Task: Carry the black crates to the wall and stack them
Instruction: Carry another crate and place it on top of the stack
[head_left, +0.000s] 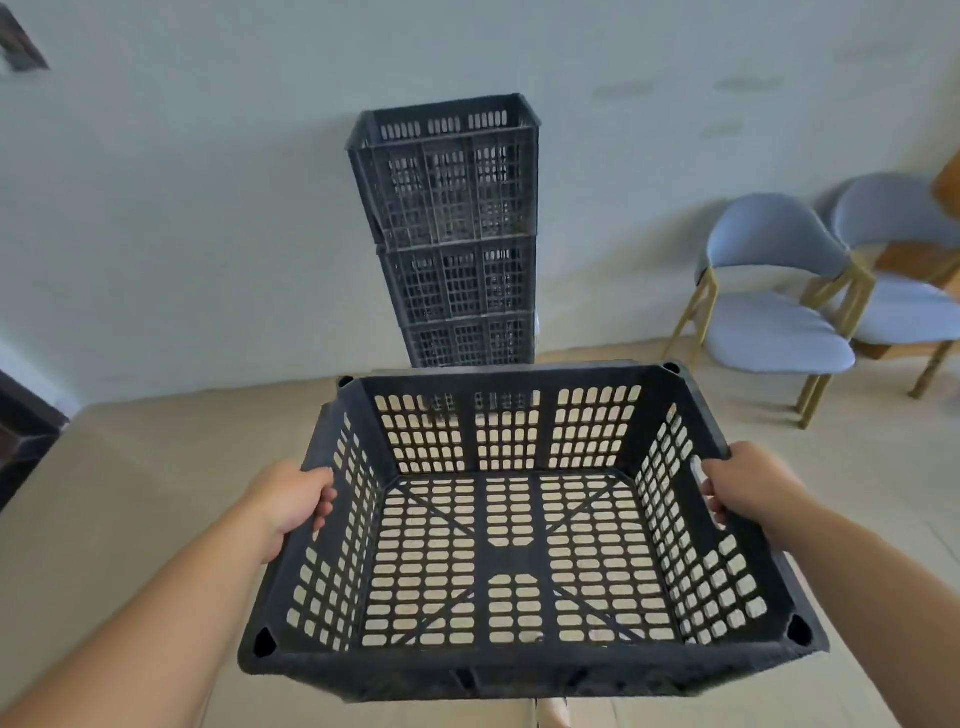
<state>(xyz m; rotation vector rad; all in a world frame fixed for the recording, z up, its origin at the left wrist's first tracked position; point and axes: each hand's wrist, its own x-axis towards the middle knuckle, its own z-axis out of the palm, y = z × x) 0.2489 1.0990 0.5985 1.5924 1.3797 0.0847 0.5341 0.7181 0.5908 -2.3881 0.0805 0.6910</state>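
Facing the wall (208, 218), a person carries an empty black crate (519, 675), left hand (291, 501) and right hand (745, 483) gripping opposite sides, fingers (323, 506) curled seemingly through handle slots, balanced level for the stack (457, 234) ahead.

The crate (524, 525) sits between my hands; ahead, the stack (457, 234) stands against the wall (208, 182), chairs (779, 291) to its right.

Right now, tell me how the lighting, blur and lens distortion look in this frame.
Head view: soft, even light, no glare or hard shadows. Head view: the wide lens makes the crate stack taper downward and stretches the blue chairs at the edge. Head view: the held crate, gripped by left hand and right hand, looks sharp; the stack slightly softer.
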